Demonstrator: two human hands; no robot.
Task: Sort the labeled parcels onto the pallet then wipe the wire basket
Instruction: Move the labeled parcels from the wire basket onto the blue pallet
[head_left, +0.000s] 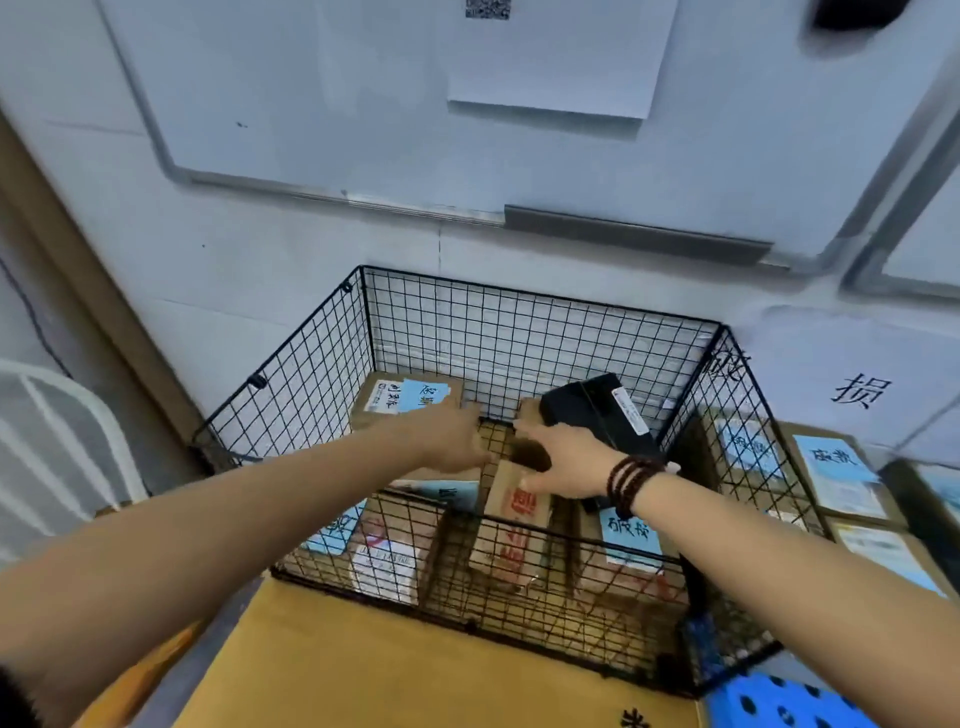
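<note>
A cardboard sheet (363, 670) lies nearest us; beyond it the wire basket (311, 395) holds labelled parcels (405, 400). Our right hand (566, 462) grips a red-printed parcel (511, 545); on our left hand (454, 436) we cannot tell the fingers. A white wall (260, 260) stands behind.

Black wire basket (519, 338), seemingly blue-labelled parcels (410, 397)

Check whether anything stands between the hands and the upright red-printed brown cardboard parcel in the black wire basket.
Nothing visible does: the black wire basket is open-topped; the right hand holds the brown cardboard parcel, the left hand beside it.
</note>
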